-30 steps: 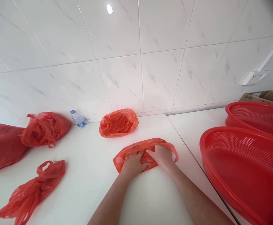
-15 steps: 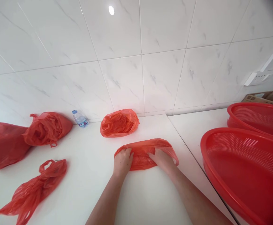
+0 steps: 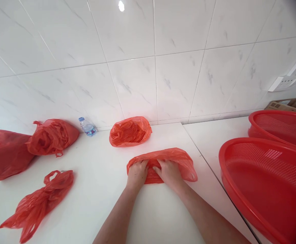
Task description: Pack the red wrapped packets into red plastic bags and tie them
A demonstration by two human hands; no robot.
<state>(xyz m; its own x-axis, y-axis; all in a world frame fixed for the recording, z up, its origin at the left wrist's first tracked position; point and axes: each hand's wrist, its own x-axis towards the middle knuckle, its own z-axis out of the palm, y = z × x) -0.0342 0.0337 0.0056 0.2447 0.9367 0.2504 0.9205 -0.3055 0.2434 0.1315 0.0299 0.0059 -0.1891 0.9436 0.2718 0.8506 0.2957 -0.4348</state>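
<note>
A red plastic bag (image 3: 151, 156) lies on the white table in front of me, its mouth spread and its rim folded over. My left hand (image 3: 137, 174) reaches into the left part of the mouth, thumb apart from the bent fingers. From the right, my right hand (image 3: 169, 172) presses into the same bag, its thumb stretched toward the left hand. Both hands look open and touch the film inside; the fingertips are partly hidden by the bag. Just behind sits a second red plastic bag (image 3: 130, 132), also opened out with its rim turned down.
A knotted red bag (image 3: 42, 201) lies at the left, with two fuller red bags (image 3: 6, 156) (image 3: 53, 137) behind it. A small water bottle (image 3: 87, 128) stands by the tiled wall. Two red perforated baskets (image 3: 255, 189) (image 3: 280, 125) and a cardboard box (image 3: 290, 104) fill the right side.
My right hand has slid left and deeper into the bag, closer to my left hand. The bag has shifted slightly to the right. The view has moved a little.
</note>
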